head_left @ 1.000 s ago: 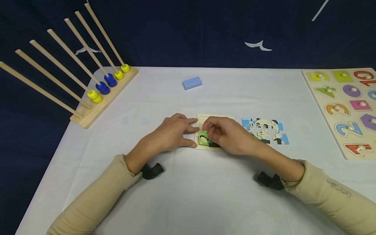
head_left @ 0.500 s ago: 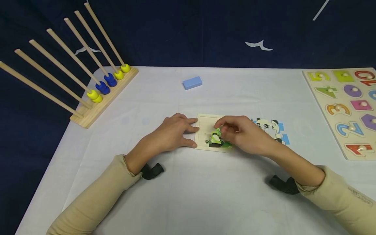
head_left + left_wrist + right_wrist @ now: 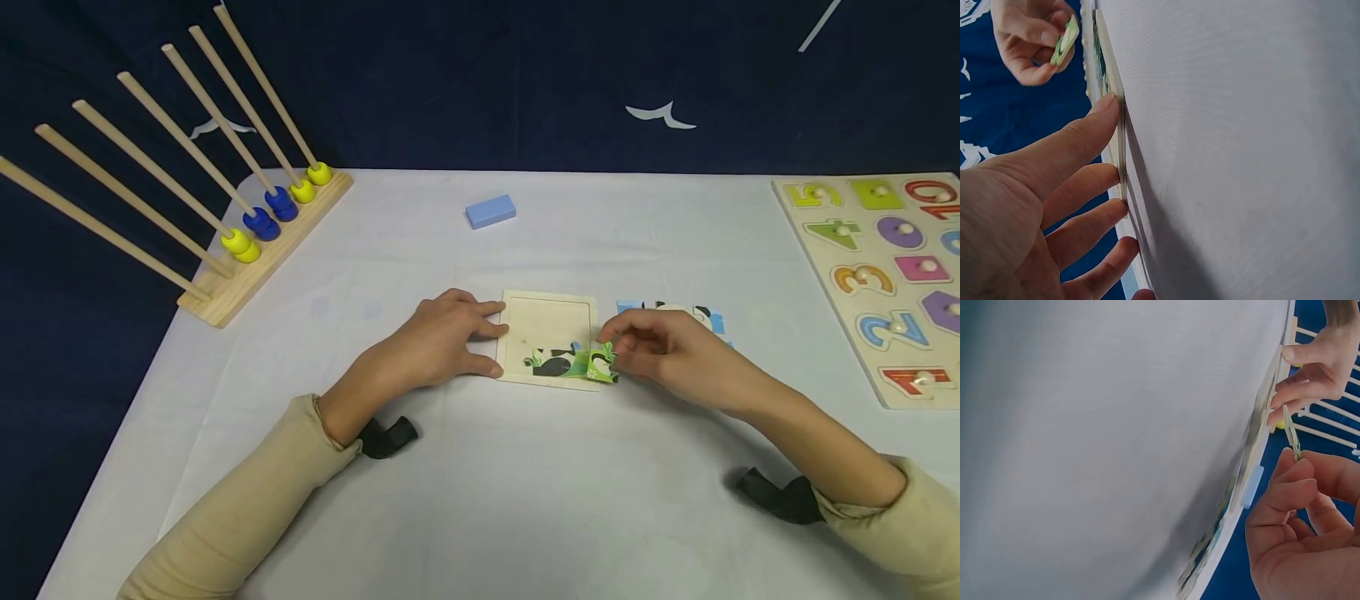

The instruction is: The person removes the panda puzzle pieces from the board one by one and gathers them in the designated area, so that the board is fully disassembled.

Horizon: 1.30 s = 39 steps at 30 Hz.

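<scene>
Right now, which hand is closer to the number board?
The right. The right hand, pinching a piece, is left of the number board; the left hand is farther left, touching the frame's left edge.

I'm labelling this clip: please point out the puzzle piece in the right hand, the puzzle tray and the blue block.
Puzzle piece (image 3: 602,364): head view, middle of its printed face.
Puzzle tray (image 3: 546,323): head view, bare wood inside its border.
Blue block (image 3: 490,210): head view, its top face.
</scene>
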Each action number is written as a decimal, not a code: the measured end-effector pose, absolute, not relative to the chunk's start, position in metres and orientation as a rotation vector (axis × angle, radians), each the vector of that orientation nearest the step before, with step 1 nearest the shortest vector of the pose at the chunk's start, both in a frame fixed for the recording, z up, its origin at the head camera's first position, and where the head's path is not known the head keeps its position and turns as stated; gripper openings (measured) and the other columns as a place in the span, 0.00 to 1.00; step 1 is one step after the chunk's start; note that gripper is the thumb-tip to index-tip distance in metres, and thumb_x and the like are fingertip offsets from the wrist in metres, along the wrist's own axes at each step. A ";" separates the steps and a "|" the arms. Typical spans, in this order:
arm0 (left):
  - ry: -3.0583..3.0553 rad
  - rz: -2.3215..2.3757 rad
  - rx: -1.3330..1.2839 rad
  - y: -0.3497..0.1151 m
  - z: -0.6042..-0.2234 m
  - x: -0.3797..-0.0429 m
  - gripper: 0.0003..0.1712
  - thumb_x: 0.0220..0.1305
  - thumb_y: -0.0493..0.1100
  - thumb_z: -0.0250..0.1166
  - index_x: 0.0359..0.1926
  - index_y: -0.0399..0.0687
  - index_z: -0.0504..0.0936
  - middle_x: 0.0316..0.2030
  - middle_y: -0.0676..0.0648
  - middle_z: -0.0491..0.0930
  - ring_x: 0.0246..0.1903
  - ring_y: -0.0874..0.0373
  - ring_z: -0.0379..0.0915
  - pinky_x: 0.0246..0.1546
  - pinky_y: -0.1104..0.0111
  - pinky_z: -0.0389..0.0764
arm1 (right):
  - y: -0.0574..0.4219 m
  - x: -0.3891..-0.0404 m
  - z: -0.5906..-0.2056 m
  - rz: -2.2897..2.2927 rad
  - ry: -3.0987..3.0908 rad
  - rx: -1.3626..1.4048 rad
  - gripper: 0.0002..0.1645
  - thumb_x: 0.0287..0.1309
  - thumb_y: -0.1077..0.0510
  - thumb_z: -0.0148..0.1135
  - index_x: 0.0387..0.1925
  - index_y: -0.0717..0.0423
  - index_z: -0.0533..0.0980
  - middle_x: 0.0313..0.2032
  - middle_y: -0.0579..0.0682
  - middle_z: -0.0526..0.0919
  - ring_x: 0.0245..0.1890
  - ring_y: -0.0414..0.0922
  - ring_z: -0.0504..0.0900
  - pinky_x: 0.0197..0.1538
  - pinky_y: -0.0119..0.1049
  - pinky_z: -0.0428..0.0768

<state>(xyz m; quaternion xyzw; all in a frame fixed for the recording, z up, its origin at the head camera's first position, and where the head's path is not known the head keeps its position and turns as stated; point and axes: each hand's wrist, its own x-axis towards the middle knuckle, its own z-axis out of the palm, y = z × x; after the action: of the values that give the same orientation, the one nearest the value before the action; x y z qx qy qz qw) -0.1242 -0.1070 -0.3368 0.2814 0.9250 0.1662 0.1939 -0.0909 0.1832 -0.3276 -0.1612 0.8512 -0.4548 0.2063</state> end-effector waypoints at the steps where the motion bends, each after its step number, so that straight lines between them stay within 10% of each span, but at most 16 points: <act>1: 2.594 0.469 0.789 -0.107 -0.337 -0.124 0.33 0.56 0.53 0.74 0.63 0.52 0.78 0.70 0.53 0.64 0.66 0.51 0.59 0.59 0.47 0.65 | 0.186 -0.090 -0.329 -1.266 2.369 -0.450 0.09 0.64 0.67 0.59 0.45 0.58 0.79 0.32 0.53 0.76 0.24 0.44 0.72 0.27 0.33 0.72; 39: 2.595 0.486 0.795 -0.108 -0.336 -0.124 0.33 0.56 0.53 0.75 0.62 0.51 0.78 0.70 0.53 0.64 0.66 0.51 0.59 0.58 0.46 0.65 | 0.213 -0.081 -0.340 -1.011 2.555 -0.563 0.18 0.51 0.75 0.64 0.45 0.62 0.80 0.32 0.49 0.75 0.30 0.42 0.70 0.32 0.30 0.70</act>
<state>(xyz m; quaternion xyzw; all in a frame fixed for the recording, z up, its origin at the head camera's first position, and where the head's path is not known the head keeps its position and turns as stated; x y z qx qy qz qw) -0.1240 -0.1077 -0.3364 0.2832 0.9238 0.1732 0.1910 -0.0809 0.2132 -0.3398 -0.1979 0.8981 -0.3553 0.1674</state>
